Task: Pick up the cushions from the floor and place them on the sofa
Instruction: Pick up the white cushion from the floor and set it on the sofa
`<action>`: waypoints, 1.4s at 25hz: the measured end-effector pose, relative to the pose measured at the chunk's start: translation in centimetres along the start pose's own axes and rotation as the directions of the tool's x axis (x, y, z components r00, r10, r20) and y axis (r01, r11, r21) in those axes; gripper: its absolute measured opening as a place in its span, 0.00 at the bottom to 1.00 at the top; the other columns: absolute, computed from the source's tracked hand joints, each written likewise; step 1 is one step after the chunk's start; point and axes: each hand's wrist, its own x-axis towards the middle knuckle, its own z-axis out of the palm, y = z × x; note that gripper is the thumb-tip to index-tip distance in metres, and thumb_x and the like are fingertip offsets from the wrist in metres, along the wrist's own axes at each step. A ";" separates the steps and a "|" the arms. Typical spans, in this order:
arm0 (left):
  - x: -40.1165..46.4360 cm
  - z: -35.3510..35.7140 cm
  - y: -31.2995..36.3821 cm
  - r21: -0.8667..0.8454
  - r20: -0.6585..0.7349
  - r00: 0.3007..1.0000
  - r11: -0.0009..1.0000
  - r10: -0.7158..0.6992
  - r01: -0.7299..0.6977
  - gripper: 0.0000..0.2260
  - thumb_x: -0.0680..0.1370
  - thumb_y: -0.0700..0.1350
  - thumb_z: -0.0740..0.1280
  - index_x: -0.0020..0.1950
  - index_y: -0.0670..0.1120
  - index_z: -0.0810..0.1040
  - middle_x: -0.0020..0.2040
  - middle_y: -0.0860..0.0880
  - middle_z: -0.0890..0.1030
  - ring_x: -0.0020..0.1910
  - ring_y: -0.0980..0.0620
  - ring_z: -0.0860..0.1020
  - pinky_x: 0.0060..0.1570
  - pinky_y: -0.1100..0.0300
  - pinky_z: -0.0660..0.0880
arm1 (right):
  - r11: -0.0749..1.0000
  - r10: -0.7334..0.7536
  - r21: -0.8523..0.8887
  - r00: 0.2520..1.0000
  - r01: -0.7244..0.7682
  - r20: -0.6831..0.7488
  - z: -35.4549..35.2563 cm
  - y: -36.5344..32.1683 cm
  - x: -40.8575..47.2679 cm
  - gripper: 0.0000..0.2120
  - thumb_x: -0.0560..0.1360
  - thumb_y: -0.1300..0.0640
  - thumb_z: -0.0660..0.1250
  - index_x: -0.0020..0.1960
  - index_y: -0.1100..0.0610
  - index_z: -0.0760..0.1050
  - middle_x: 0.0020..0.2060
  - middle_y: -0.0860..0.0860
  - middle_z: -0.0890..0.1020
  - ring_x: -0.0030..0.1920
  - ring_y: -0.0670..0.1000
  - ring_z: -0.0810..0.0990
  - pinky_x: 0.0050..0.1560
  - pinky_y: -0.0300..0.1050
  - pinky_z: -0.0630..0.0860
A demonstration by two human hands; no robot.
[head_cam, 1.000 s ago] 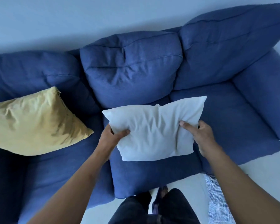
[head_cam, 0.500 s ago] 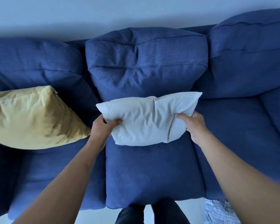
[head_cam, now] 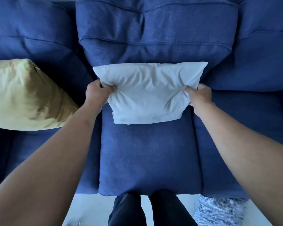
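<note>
A white cushion (head_cam: pixel 147 93) leans against the middle back cushion of the blue sofa (head_cam: pixel 147 154), its lower edge on the middle seat. My left hand (head_cam: pixel 98 92) grips its left side and my right hand (head_cam: pixel 198 95) grips its right side, both pinching the fabric. A yellow cushion (head_cam: pixel 24 95) lies on the left seat, leaning toward the left back cushion.
A striped blue-and-white cushion (head_cam: pixel 219 211) lies on the pale floor at the sofa's front edge, bottom right. My dark-trousered legs (head_cam: pixel 147 209) stand against the middle seat's front. The right seat holds nothing.
I have leaned closer to the sofa. The white cushion has moved back and down until it rests against the middle back cushion; both hands keep their hold on its sides.
</note>
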 end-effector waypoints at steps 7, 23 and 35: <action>2.2 -0.7 4.0 -0.224 0.080 0.996 0.974 0.037 -0.018 0.08 0.77 0.42 0.75 0.57 0.47 0.84 0.51 0.50 0.89 0.51 0.50 0.87 0.49 0.56 0.84 | 0.975 -0.207 0.075 0.978 0.207 -0.013 -0.5 -3.9 1.1 0.10 0.71 0.47 0.77 0.44 0.51 0.79 0.38 0.43 0.83 0.38 0.43 0.82 0.40 0.39 0.79; 0.7 -0.6 4.0 -0.178 -0.242 0.970 0.982 0.021 -0.065 0.11 0.80 0.49 0.70 0.38 0.49 0.79 0.41 0.48 0.80 0.41 0.49 0.78 0.44 0.52 0.84 | 0.981 -0.196 -0.023 0.975 0.194 -0.106 -2.0 -4.8 0.7 0.12 0.80 0.50 0.71 0.41 0.55 0.79 0.34 0.48 0.76 0.40 0.53 0.74 0.43 0.52 0.76; -14.8 0.4 -1.7 0.362 0.114 0.981 0.913 0.157 -0.188 0.13 0.83 0.50 0.59 0.43 0.47 0.77 0.39 0.48 0.77 0.36 0.46 0.74 0.38 0.53 0.72 | 0.926 -0.248 -0.305 0.968 0.223 -0.047 -6.7 1.2 -14.8 0.20 0.85 0.47 0.59 0.53 0.65 0.78 0.48 0.62 0.84 0.50 0.62 0.81 0.52 0.58 0.76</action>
